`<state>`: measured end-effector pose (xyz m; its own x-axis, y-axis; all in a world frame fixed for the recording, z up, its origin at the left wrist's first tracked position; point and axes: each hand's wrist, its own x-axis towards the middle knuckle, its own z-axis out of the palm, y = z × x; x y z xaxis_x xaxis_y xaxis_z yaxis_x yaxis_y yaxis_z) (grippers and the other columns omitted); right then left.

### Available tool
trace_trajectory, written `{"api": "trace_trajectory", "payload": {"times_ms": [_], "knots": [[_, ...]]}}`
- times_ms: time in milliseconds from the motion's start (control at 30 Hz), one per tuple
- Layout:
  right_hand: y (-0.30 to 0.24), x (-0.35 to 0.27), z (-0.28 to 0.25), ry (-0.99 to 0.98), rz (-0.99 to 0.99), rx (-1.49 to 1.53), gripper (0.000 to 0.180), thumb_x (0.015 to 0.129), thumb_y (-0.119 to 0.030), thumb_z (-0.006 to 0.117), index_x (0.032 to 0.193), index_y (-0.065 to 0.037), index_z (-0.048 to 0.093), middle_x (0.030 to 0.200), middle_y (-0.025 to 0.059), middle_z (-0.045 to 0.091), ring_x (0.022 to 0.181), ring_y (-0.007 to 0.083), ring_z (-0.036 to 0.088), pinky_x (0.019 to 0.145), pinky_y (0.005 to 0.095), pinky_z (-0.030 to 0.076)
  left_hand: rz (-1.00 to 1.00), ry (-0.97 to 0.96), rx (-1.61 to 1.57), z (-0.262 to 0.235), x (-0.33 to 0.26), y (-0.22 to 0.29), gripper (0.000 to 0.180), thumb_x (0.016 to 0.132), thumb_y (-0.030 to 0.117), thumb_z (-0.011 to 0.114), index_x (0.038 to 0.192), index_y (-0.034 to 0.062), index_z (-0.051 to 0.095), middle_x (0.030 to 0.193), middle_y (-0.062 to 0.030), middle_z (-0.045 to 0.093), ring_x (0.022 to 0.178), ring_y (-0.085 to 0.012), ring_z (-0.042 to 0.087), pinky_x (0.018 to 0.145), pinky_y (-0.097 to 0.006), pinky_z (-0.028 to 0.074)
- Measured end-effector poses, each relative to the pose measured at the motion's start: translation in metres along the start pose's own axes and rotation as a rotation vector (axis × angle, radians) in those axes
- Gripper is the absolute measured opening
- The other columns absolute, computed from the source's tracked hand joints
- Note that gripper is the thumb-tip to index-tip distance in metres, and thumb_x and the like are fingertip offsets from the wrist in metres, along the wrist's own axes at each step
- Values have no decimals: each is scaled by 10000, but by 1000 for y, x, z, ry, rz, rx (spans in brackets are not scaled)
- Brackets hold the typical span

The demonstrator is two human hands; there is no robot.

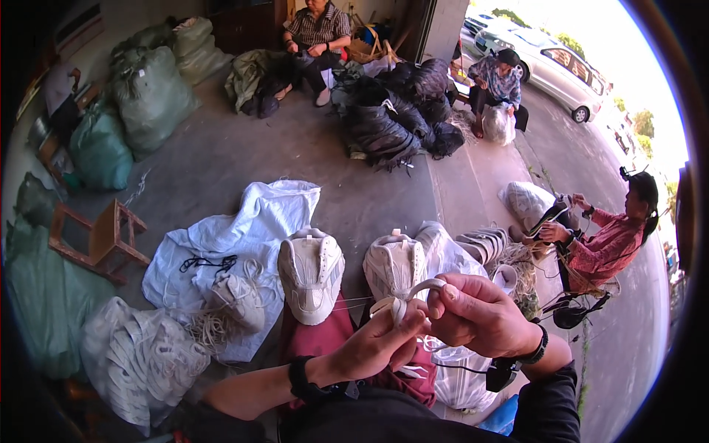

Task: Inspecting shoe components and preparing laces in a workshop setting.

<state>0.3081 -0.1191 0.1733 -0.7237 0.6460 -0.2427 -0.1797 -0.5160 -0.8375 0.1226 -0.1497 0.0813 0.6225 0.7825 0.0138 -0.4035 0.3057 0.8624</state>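
Two off-white shoe uppers rest toe-down side by side over my knees: the left upper (313,277) and the right upper (396,267). Above my lap, just in front of the right upper, both hands pinch one off-white shoelace (399,313). Its flat band bends between my fingers. My left hand (378,336) closes thumb against fingers on the lower part. My right hand (478,316), fingers curled, grips the part to the right. Part of the lace is hidden in my fingers.
On a white cloth sack (214,247) at left lie another upper (240,303) and loose laces (207,328). A bag of uppers (136,362) sits lower left, near a wooden stool (100,238). Black bundles (391,122) stand beyond. Seated people work at the back and right.
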Motion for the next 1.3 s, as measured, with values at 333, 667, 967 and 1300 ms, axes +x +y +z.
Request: {"api": "trace_trajectory", "payload": {"times_ms": [333, 667, 967, 1300], "knots": [[-24, -10, -56, 258, -194, -74, 260, 1028, -258, 430, 904, -58, 539, 603, -75, 289, 501, 46, 234, 456, 233, 184, -412, -132, 494, -63, -47, 30, 431, 1023, 395, 400, 966, 27, 619, 661, 18, 507, 639, -61, 472, 619, -234, 392], [-36, -16, -106, 255, -77, -181, 234, 1021, -212, 444, 892, -40, 537, 579, -82, 268, 469, 42, 230, 436, 235, 183, -417, 127, 661, -96, -127, 104, 381, 1006, 354, 454, 882, 43, 635, 646, 27, 529, 613, -73, 482, 584, -254, 386], [-42, -54, -121, 325, -63, -304, 254, 990, -221, 503, 804, -49, 532, 521, -77, 280, 413, 32, 230, 389, 218, 189, -319, 224, 721, -92, -175, 148, 295, 988, 231, 492, 821, 7, 589, 614, 11, 502, 571, -62, 455, 551, -246, 370], [-22, -36, -98, 239, -53, -463, 381, 954, -327, 566, 688, -66, 488, 537, -25, 357, 441, 104, 362, 404, 271, 284, -164, 588, 1311, -103, -188, 157, 126, 834, 49, 568, 911, -46, 595, 684, -162, 569, 617, -159, 518, 596, -319, 425]]}}
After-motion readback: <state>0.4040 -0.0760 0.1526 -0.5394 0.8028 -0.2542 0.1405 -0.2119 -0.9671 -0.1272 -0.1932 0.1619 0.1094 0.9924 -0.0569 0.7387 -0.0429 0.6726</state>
